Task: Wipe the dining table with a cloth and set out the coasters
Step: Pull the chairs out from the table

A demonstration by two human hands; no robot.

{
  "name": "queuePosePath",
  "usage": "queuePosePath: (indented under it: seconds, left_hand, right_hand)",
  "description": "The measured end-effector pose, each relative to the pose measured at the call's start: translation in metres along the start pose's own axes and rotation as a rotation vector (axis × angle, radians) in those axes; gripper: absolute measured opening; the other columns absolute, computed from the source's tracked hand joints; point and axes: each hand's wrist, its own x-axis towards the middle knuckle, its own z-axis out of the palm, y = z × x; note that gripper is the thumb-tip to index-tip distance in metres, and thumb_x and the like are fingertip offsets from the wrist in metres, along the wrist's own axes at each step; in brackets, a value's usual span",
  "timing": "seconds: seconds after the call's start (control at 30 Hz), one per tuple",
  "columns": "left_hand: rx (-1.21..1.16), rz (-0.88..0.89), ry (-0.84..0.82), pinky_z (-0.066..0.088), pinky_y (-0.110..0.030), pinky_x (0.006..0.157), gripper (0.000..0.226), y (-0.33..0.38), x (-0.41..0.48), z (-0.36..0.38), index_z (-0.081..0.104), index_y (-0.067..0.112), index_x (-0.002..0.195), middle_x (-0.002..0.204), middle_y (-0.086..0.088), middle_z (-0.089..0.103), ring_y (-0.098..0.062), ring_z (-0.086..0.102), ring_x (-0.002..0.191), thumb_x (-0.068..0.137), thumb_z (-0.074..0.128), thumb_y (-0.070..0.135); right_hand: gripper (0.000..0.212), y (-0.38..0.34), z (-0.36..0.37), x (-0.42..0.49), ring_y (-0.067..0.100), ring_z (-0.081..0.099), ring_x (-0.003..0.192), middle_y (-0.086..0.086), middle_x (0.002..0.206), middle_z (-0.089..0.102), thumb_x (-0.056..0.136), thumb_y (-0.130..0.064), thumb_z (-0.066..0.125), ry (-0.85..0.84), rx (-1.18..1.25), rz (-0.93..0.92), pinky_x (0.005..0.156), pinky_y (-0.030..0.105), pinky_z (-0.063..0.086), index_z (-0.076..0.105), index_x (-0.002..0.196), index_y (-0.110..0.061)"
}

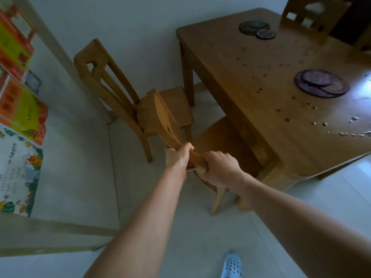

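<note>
A pale tiled floor (pixel 180 227) and a white wall (pixel 130 21) were seen; a wooden chair (pixel 178 105) was set near the wall, colourful boxes (pixel 22 109) stacked at left.

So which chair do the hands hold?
The nearest chair: left hand and right hand grip its top rail. The chair beyond it and the far chair stand untouched.

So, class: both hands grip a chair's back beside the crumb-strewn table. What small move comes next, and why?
Probably pull the chair back from the table. The left hand and right hand grip its top rail, its seat is under the table edge, and crumbs cover the top, so wiping needs room.
</note>
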Motion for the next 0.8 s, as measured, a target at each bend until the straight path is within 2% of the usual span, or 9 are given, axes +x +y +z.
queuePosePath:
  seconds: [0.07, 0.17, 0.27, 0.33, 0.5, 0.67, 0.8]
  left_hand:
    - [0.024, -0.005, -0.031, 0.061, -0.042, 0.06, 0.038, 0.006, 0.003, 0.016, 0.052, 0.009, 0.112, 0.106, -0.019, 0.067, -0.032, 0.069, 0.086, 0.079, 0.069, 0.016]
    - [0.071, -0.011, -0.086, 0.059, -0.036, 0.051, 0.043, 0.012, 0.009, 0.039, 0.053, 0.007, 0.12, 0.108, -0.019, 0.067, -0.031, 0.068, 0.086, 0.081, 0.069, 0.018]
    - [0.11, -0.03, -0.138, 0.061, -0.04, 0.065, 0.047, 0.014, 0.015, 0.062, 0.051, 0.008, 0.125, 0.109, -0.017, 0.065, -0.031, 0.067, 0.089, 0.084, 0.068, 0.022]
    - [0.14, -0.033, -0.16, 0.061, -0.041, 0.07, 0.049, 0.015, 0.017, 0.076, 0.05, 0.01, 0.128, 0.11, -0.016, 0.065, -0.03, 0.067, 0.09, 0.085, 0.068, 0.026]
    - [0.165, -0.017, -0.182, 0.061, -0.036, 0.06, 0.061, 0.018, 0.02, 0.107, 0.045, 0.014, 0.137, 0.112, -0.013, 0.065, -0.03, 0.067, 0.091, 0.084, 0.07, 0.031]
    - [0.172, -0.01, -0.203, 0.062, -0.039, 0.065, 0.055, 0.021, 0.022, 0.13, 0.047, 0.012, 0.131, 0.112, -0.014, 0.065, -0.031, 0.066, 0.094, 0.084, 0.069, 0.03]
    - [0.183, 0.002, -0.208, 0.061, -0.044, 0.069, 0.06, 0.026, 0.024, 0.138, 0.045, 0.013, 0.135, 0.114, -0.014, 0.064, -0.033, 0.066, 0.096, 0.084, 0.07, 0.032]
  right_hand:
    - [0.017, 0.01, -0.008, 0.003, 0.023, 0.062, 0.082, -0.002, 0.085, 0.061, 0.084, -0.02, 0.057, 0.011, 0.001, 0.024, 0.068, 0.033, 0.05, 0.06, 0.1, -0.021]
    - [0.021, 0.026, -0.02, 0.007, 0.022, 0.062, 0.083, -0.001, 0.086, 0.062, 0.082, -0.016, 0.056, 0.019, 0.008, 0.049, 0.068, 0.034, 0.051, 0.06, 0.102, -0.02]
    - [0.02, 0.047, -0.03, 0.01, 0.018, 0.058, 0.075, -0.003, 0.08, 0.058, 0.083, -0.01, 0.055, 0.024, 0.016, 0.079, 0.059, 0.028, 0.044, 0.059, 0.1, -0.019]
    - [0.018, 0.058, -0.036, 0.012, 0.016, 0.057, 0.072, -0.003, 0.08, 0.058, 0.085, -0.01, 0.056, 0.034, 0.026, 0.091, 0.058, 0.026, 0.043, 0.059, 0.1, -0.019]
    - [0.016, 0.085, -0.048, 0.019, 0.016, 0.059, 0.072, -0.004, 0.079, 0.058, 0.086, -0.014, 0.058, 0.045, 0.041, 0.112, 0.062, 0.028, 0.049, 0.059, 0.101, -0.02]
    - [0.014, 0.105, -0.057, 0.024, 0.017, 0.059, 0.073, -0.004, 0.077, 0.057, 0.086, -0.013, 0.057, 0.05, 0.045, 0.124, 0.06, 0.027, 0.046, 0.06, 0.098, -0.02]
    - [0.013, 0.112, -0.061, 0.03, 0.013, 0.056, 0.067, -0.005, 0.075, 0.056, 0.088, -0.014, 0.056, 0.044, 0.05, 0.12, 0.057, 0.024, 0.042, 0.059, 0.099, -0.02]
